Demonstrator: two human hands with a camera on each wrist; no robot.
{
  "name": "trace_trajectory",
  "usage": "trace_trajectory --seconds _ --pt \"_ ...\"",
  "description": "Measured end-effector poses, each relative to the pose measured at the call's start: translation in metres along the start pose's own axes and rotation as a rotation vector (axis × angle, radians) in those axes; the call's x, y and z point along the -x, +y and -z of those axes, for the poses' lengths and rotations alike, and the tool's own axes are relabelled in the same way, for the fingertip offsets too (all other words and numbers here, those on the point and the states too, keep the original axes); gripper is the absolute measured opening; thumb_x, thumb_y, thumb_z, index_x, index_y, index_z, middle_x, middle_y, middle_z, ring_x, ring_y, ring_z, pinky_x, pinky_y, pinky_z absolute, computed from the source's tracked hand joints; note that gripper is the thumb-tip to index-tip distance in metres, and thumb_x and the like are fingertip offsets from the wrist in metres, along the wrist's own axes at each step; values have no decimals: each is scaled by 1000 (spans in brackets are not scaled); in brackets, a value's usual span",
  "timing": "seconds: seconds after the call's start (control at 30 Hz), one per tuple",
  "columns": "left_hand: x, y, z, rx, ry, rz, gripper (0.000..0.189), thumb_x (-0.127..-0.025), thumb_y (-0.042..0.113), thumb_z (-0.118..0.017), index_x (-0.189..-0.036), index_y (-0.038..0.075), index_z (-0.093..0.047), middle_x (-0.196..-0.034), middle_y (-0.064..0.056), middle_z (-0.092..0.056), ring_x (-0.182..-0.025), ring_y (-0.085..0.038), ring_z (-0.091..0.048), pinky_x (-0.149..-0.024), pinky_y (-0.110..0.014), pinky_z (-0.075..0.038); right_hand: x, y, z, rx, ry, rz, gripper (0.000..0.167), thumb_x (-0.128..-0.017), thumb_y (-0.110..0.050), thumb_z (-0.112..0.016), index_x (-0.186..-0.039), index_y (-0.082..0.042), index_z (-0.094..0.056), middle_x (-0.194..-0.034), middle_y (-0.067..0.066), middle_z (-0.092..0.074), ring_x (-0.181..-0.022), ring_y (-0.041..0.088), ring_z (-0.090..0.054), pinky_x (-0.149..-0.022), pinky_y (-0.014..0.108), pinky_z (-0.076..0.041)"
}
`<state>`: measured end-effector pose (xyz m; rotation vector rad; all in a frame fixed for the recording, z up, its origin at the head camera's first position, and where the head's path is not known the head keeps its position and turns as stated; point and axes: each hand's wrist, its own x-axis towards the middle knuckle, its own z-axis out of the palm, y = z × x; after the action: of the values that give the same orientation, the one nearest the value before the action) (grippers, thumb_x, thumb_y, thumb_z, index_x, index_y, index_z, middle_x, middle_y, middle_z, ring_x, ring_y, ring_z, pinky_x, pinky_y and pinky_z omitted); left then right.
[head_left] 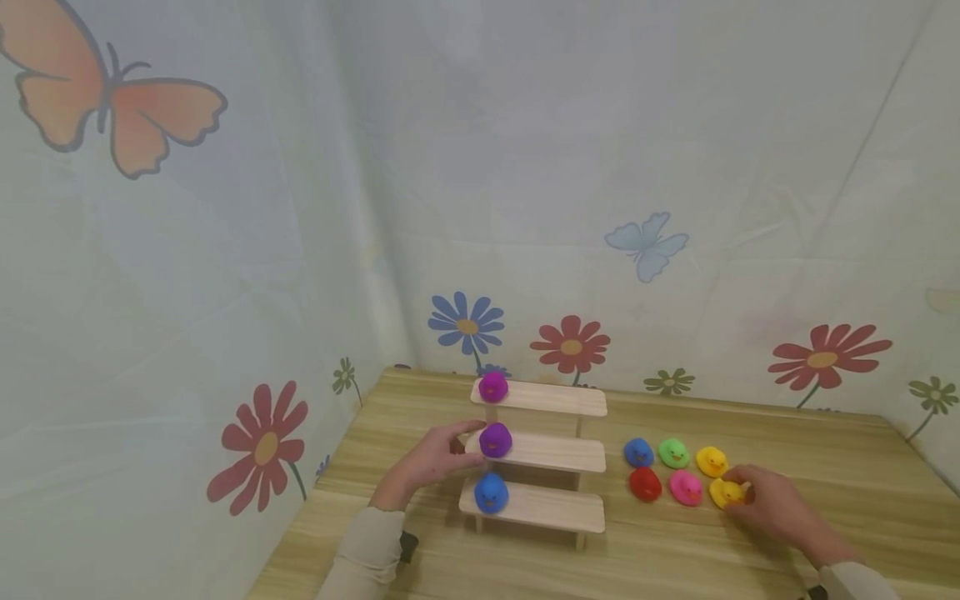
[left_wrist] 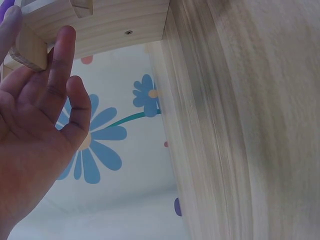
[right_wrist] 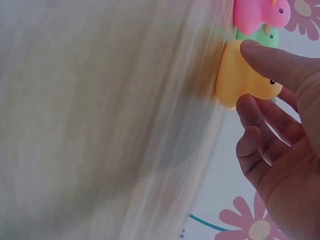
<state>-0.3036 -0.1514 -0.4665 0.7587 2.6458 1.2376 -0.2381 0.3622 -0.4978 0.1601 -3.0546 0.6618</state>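
The yellow duck [head_left: 725,494] in hand sits at the lower right of the head view, at the right end of the front row of 6 loose ducks. The right hand [head_left: 776,504] is clamped on it, thumb on 1 side and fingers on the other; whether its base has left the surface [head_left: 667,558] I cannot tell.

The step looks like a pick-up. A light pinch low on the body should keep the duck upright, and lifting straight up before moving sideways would spare its neighbours: the pink duck [head_left: 686,488] beside it and the second yellow duck [head_left: 712,461] just behind. The red duck [head_left: 645,484], blue duck [head_left: 639,452] and green duck [head_left: 674,453] complete the group.

Near the lower centre, the left hand [head_left: 431,458] has thumb and forefinger apart at the left side of the purple duck [head_left: 496,440] on the middle tier of a 3-tier wooden stand [head_left: 555,452]; contact is unclear. Keeping it steady there would avoid jolting the magenta duck [head_left: 493,387] above and the bottom-tier blue duck [head_left: 491,493].
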Motion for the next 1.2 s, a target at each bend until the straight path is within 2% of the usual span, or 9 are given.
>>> trace_trajectory --seconds 0.27,0.5,0.73,0.9,1.03,1.2 --pt "0 0 0 2 0 -4 59 -84 39 -69 -136 20 -50 -93 3 -59 -73 -15 -52 -57 -30 -47 0 4 -3 -9 30 39 39 -72 -16 -80 -104 -1 -64 -97 8 -62 -72 16 -49 -60 29 -44" --pt "-2 -2 1 -15 1 10 59 -83 41 -69 -136 23 -50 -94 4 -59 -75 -15 -53 -59 -30 -48 0 6 -3 -20 21 35 42 -73 -18 -80 -107 0 -63 -99 8 -61 -72 17 -48 -60 30 -43" --pt "-2 -2 1 -13 -4 6 60 -83 42 -69 -136 22 -50 -93 5 -59 -74 -15 -53 -58 -29 -47 5 6 -2 -17 61 46 48 -71 -22 -81 -109 1 -63 -104 14 -62 -73 16 -51 -61 30 -45" --pt "-1 -1 1 -14 2 -5 60 -84 41 -69 -136 21 -50 -96 4 -60 -73 -15 -52 -58 -29 -47 11 1 4 5 108 67 46 -71 -21 -81 -108 -1 -64 -100 12 -62 -74 18 -53 -58 31 -45" --pt "-1 -1 1 -20 4 -3 60 -83 42 -69 -136 21 -50 -103 6 -59 -73 -14 -52 -58 -28 -47 13 -7 11 21 112 70 45 -73 -22 -80 -109 -2 -64 -103 14 -62 -78 22 -55 -60 33 -47" --pt "-1 -1 0 -17 -3 4 61 -82 42 -69 -136 23 -50 -102 7 -59 -73 -14 -53 -59 -29 -48 15 -19 16 37 112 78 43 -74 -24 -79 -109 -3 -64 -106 14 -61 -81 23 -56 -61 35 -48"
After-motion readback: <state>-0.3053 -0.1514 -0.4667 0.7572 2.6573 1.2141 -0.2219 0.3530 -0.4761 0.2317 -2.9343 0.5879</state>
